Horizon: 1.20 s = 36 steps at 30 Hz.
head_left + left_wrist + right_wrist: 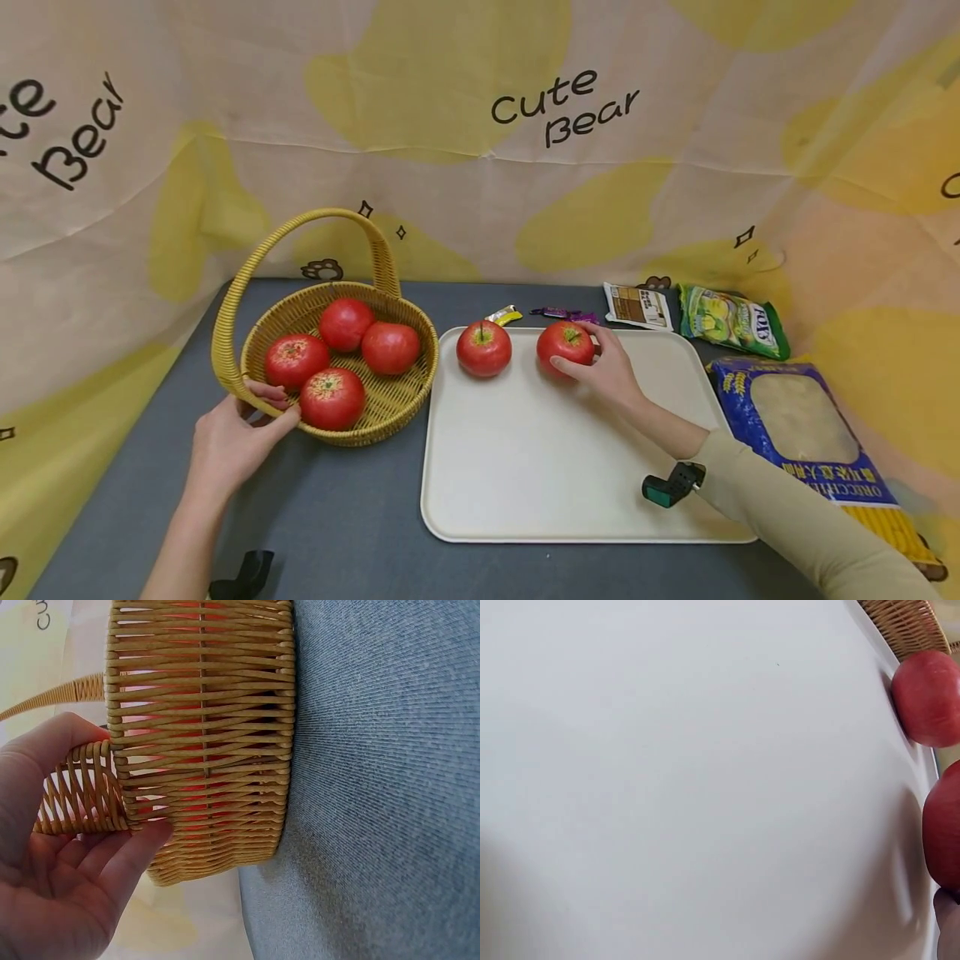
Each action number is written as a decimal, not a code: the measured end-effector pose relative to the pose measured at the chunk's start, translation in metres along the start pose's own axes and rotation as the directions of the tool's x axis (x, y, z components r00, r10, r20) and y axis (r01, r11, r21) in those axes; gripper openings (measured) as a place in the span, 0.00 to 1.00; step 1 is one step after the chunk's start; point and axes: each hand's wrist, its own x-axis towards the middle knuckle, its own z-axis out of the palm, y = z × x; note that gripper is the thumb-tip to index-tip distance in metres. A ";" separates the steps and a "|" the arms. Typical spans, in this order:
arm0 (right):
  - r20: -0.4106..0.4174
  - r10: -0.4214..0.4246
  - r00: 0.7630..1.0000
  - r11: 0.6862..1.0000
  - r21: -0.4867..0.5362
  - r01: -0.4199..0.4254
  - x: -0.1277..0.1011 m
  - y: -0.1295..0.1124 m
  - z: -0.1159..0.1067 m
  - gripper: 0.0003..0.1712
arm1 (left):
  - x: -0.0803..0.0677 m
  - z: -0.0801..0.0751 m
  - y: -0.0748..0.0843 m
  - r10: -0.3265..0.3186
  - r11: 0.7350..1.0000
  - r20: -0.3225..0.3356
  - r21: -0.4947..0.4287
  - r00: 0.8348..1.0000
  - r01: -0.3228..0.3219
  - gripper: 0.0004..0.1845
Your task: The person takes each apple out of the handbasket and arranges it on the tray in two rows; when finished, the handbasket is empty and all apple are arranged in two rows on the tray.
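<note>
My left hand [236, 437] grips the base of the handle on a yellow wicker basket [397, 408], thumb and fingers wrapped about it at the near left rim. In the left wrist view, fingertips [154, 836] lie against the woven side of the basket. Several red apples [332, 400] sit inside. Over the far part of a white tray [510, 467], my right hand [611, 367] holds a red apple [562, 346] between thumb and fingers. Another apple [483, 350] rests to its left on the tray, near the back left corner.
Behind the tray lie a yellow-wrapped sweet [504, 315], purple-wrapped sweets [558, 313] and a brown-and-white packet [637, 307]. A green snack bag [731, 321] and a blue pasta bag [806, 425] lie along the right. A printed cloth [465, 200] hangs behind the grey table [352, 517].
</note>
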 end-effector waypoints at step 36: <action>0.054 -0.052 0.997 0.995 -0.084 0.056 0.011 -0.003 0.005 0.47 | 0.000 0.001 -0.003 0.035 0.999 -0.028 0.003 0.999 -0.035 0.17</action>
